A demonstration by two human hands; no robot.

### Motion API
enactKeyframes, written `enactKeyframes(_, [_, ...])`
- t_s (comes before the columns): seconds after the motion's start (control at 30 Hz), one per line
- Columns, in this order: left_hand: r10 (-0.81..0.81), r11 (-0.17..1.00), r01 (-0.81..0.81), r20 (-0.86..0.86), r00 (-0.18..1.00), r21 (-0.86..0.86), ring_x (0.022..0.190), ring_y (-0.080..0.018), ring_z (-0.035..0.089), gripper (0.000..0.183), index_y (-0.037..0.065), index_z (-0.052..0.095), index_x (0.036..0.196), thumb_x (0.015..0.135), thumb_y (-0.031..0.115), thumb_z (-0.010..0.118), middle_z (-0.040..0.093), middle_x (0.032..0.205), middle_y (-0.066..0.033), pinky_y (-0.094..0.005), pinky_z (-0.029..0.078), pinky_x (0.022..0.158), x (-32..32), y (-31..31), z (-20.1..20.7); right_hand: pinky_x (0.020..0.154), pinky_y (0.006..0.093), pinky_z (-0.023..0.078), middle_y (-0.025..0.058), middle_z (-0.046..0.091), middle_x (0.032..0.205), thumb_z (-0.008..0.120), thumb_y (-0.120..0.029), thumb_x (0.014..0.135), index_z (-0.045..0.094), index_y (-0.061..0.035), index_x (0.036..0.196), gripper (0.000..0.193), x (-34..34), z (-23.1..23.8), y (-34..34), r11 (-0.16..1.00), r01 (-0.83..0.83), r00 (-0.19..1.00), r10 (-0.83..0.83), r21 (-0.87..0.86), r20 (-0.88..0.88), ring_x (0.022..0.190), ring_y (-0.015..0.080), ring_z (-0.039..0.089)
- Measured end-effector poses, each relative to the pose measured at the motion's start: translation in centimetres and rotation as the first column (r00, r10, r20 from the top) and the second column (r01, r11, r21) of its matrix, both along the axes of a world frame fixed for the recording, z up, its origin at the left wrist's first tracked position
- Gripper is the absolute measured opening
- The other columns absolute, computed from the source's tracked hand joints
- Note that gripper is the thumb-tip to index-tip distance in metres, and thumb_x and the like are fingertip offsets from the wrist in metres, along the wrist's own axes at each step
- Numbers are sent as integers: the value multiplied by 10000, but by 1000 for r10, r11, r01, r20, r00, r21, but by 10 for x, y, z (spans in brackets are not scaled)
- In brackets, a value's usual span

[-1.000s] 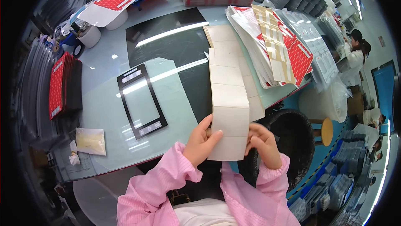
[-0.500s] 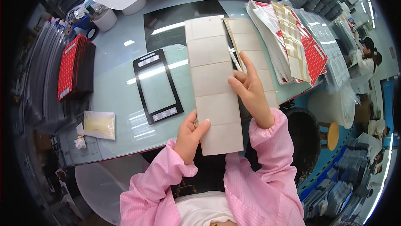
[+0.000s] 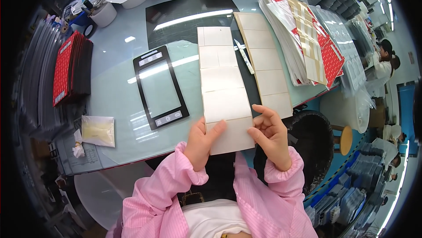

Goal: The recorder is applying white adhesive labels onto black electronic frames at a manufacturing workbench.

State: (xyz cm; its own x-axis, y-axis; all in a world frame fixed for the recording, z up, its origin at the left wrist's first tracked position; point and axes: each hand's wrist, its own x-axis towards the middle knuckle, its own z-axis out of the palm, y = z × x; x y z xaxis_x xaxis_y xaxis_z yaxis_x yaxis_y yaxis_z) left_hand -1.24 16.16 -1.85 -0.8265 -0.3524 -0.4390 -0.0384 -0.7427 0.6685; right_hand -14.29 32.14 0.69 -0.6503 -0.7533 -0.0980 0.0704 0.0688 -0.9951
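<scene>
A long cream card strip (image 3: 224,77), marked across by several crease lines, lies at a slant in front of me, its near end over the table's front edge. My left hand (image 3: 200,145) is closed on its lower left edge, thumb on top and fingers underneath. At the lower right edge is my right hand (image 3: 273,138), fingers curled and thumb tip against the card. Right of the strip, a white pen-like cutter (image 3: 244,57) rests on a dark sheet. Beside that lies a second stack of creased cream strips (image 3: 266,58). To the left is a black-framed clear panel (image 3: 160,89).
A black glossy sheet (image 3: 176,18) lies at the back of the glass-topped table (image 3: 112,73). Red-and-white packages (image 3: 285,40) are piled right, red boards (image 3: 70,69) stand left. A small plastic packet (image 3: 99,131) is near the front left edge. A dark bin (image 3: 313,150) stands beside me.
The strip has tilted, with its far end lower in view, uncovering the cutter and more of the second stack. My right hand has moved down to the strip's lower right edge, fingers curling.
</scene>
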Motion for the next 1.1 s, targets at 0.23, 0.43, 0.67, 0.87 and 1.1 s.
enactKeyframes(0.23, [-63, 996, 64, 20, 998, -63, 1065, -167, 677, 369, -5, 653, 1273, 969, 184, 742, 720, 1183, -92, -331, 547, 945, 4, 8, -4, 690, 209, 526, 43, 673, 971, 668, 78, 942, 589, 54, 1366, 432, -2, -6, -1, 998, -7, 995, 13, 61, -99, 817, 69, 639])
enactKeyframes(0.43, [-98, 988, 99, 12, 995, -118, 1089, -166, 669, 362, -9, 654, 1278, 975, 173, 730, 722, 1180, -84, -338, 531, 974, 1, 10, -4, 652, 200, 515, 31, 704, 928, 698, 34, 942, 655, 51, 1287, 349, -7, 3, -1, 995, 30, 1000, -31, 92, 2, 782, 63, 644])
enactKeyframes(0.67, [-164, 980, 161, -12, 986, -114, 1120, -167, 658, 355, -9, 651, 1286, 991, 179, 710, 714, 1207, -78, -341, 516, 998, 2, 5, -9, 563, 172, 448, 19, 714, 866, 738, -34, 934, 696, 33, 1172, 250, -10, 15, -7, 990, 39, 991, -55, 136, 120, 712, 41, 621])
enactKeyframes(0.87, [-137, 990, 136, -41, 990, -37, 1125, -170, 658, 392, -6, 616, 1325, 999, 195, 699, 703, 1227, -77, -347, 516, 1004, 1, 3, -12, 553, 185, 442, 27, 698, 905, 721, -20, 937, 655, 33, 1214, 289, -17, 15, -8, 994, 48, 994, -57, 96, 95, 677, 41, 583])
enactKeyframes(1.1, [-165, 986, 160, -99, 981, -53, 1176, -179, 630, 441, 1, 557, 1388, 1000, 161, 692, 668, 1296, -91, -359, 506, 1027, 6, -5, -4, 600, 198, 454, 48, 691, 942, 575, -25, 1032, 613, 31, 1289, 266, -17, 1, -16, 987, 151, 988, -150, -46, 37, 721, 62, 601])
